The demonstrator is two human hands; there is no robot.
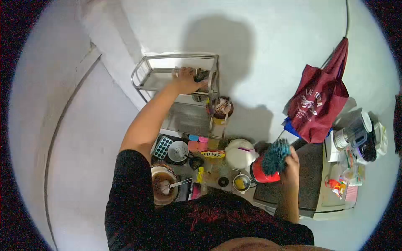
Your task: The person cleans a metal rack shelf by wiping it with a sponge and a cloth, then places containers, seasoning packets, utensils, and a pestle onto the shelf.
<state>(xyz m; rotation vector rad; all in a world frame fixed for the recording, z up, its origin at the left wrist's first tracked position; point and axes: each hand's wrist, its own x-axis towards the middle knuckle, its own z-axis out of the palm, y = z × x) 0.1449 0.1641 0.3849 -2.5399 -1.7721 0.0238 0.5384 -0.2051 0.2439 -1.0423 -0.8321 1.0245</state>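
Observation:
My left hand (187, 81) reaches onto the upper part of a metal wire rack (180, 56) against the wall. Its fingers are spread, and a dark object (201, 75) lies beside them on the rack's right side. In my right hand (291, 164) is a dark teal, fluffy duster (276, 157), held in front of a red container (264, 172). Below the rack's right side stands a brown and yellow tub (222, 110).
A maroon bag (320, 100) hangs on the wall at right, near a blender (354, 129). Below the rack are a white strainer (178, 151), a patterned pot (158, 175), a white round container (241, 154) and a small pan (241, 183). A dark flat surface (307, 180) lies at right.

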